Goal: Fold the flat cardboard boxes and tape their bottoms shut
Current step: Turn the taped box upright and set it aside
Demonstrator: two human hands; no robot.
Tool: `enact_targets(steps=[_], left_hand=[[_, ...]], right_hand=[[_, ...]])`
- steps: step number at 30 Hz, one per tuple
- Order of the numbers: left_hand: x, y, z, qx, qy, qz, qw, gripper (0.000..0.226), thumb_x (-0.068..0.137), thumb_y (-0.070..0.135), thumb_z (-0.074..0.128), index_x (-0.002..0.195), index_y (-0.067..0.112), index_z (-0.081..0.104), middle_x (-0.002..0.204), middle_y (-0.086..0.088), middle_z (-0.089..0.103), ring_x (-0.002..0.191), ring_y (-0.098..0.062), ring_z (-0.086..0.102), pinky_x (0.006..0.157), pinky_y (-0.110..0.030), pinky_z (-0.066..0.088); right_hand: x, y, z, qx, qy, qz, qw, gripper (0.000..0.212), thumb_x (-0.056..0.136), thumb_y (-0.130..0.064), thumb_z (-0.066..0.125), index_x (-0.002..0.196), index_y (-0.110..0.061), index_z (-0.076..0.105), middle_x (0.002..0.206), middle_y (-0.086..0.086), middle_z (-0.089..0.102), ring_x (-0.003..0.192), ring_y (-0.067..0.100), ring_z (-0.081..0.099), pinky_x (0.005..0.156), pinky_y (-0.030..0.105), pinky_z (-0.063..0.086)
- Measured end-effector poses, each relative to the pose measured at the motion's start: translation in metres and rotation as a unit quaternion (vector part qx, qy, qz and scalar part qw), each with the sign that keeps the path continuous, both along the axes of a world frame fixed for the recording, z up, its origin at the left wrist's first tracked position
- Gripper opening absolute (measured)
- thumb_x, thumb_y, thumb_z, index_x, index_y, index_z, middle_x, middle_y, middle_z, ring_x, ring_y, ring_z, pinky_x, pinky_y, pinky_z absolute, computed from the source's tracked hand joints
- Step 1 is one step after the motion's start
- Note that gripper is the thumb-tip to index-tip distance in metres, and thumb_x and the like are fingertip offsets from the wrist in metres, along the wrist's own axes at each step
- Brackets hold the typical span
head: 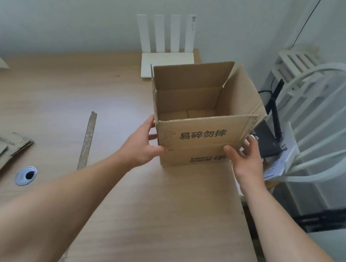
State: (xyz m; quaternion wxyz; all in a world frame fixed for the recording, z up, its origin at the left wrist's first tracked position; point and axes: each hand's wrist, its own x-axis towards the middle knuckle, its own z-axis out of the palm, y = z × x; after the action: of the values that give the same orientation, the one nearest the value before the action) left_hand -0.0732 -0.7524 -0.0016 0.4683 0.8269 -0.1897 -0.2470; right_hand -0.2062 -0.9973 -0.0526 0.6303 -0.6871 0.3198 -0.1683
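Fingers point(251, 144) flanking open carton point(199, 135) — empty

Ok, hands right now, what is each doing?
Left hand: gripping the cardboard box at its left corner.
Right hand: gripping the same box's right corner.

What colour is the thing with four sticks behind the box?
The router is white, antennas and base alike. The head view shows it clearly.
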Motion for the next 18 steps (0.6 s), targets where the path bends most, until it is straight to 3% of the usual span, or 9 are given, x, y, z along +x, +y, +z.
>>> enact_targets(steps=[2, 5, 7, 10, 12, 15, 18], left_hand=[[0.004, -0.005, 0.000, 0.002, 0.005, 0.008, 1.000, 0.068, 0.069, 0.022, 0.074, 0.107, 0.068, 0.041, 0.114, 0.037, 0.056, 0.109, 0.006, 0.057, 0.075, -0.016, 0.050], [0.008, -0.006, -0.002, 0.010, 0.006, 0.007, 1.000, 0.071, 0.076, 0.017, 0.075, 0.124, 0.055, 0.039, 0.110, 0.044, 0.054, 0.098, 0.014, 0.058, 0.068, -0.010, 0.048], [0.010, -0.007, -0.003, 0.015, 0.009, 0.010, 1.000, 0.071, 0.079, 0.015, 0.074, 0.133, 0.046, 0.039, 0.112, 0.041, 0.057, 0.100, 0.007, 0.062, 0.076, -0.016, 0.051], [0.005, -0.004, -0.001, 0.017, 0.027, 0.049, 0.998, 0.066, 0.075, 0.026, 0.077, 0.133, 0.034, 0.047, 0.123, 0.019, 0.061, 0.113, -0.013, 0.062, 0.095, -0.036, 0.051], [-0.002, 0.004, 0.001, 0.052, 0.028, 0.052, 0.997, 0.068, 0.070, 0.039, 0.078, 0.131, 0.033, 0.049, 0.126, 0.011, 0.059, 0.116, -0.016, 0.058, 0.094, -0.036, 0.050], [-0.019, 0.032, 0.006, 0.164, 0.006, -0.022, 0.986, 0.081, 0.078, 0.045, 0.077, 0.147, 0.028, 0.039, 0.132, 0.002, 0.055, 0.114, -0.020, 0.057, 0.090, -0.032, 0.049], [-0.041, 0.076, 0.015, 0.256, -0.053, -0.081, 0.962, 0.068, 0.084, 0.044, 0.072, 0.144, 0.024, 0.046, 0.135, 0.002, 0.056, 0.111, -0.016, 0.057, 0.087, -0.028, 0.046]], right_hand=[[0.003, -0.001, 0.002, -0.010, 0.027, -0.001, 1.000, 0.064, 0.087, -0.034, 0.074, 0.142, -0.035, 0.041, 0.141, -0.007, 0.053, 0.125, 0.021, 0.055, 0.106, 0.053, 0.045], [0.005, -0.002, 0.004, -0.027, 0.048, 0.001, 0.998, 0.065, 0.088, -0.037, 0.072, 0.144, -0.036, 0.040, 0.139, -0.008, 0.053, 0.122, 0.020, 0.054, 0.106, 0.051, 0.045], [0.005, -0.001, 0.007, -0.041, 0.065, 0.015, 0.997, 0.063, 0.090, -0.038, 0.070, 0.144, -0.037, 0.039, 0.142, -0.007, 0.052, 0.126, 0.022, 0.052, 0.106, 0.049, 0.043], [-0.001, 0.004, 0.012, -0.074, 0.086, 0.017, 0.993, 0.065, 0.092, -0.038, 0.068, 0.148, -0.038, 0.036, 0.148, -0.007, 0.047, 0.134, 0.022, 0.046, 0.106, 0.045, 0.038], [-0.011, 0.013, 0.018, -0.080, 0.105, -0.035, 0.991, 0.067, 0.093, -0.039, 0.066, 0.151, -0.034, 0.032, 0.152, -0.003, 0.043, 0.136, 0.023, 0.044, 0.107, 0.043, 0.038], [-0.033, 0.043, 0.025, -0.151, 0.133, -0.079, 0.976, 0.046, 0.098, -0.041, 0.055, 0.139, -0.021, 0.052, 0.130, 0.002, 0.060, 0.118, 0.024, 0.056, 0.091, 0.035, 0.042], [-0.051, 0.093, 0.038, -0.251, 0.137, 0.016, 0.958, 0.029, 0.101, -0.036, 0.050, 0.116, -0.017, 0.065, 0.110, 0.001, 0.065, 0.100, 0.018, 0.057, 0.081, 0.030, 0.041]])
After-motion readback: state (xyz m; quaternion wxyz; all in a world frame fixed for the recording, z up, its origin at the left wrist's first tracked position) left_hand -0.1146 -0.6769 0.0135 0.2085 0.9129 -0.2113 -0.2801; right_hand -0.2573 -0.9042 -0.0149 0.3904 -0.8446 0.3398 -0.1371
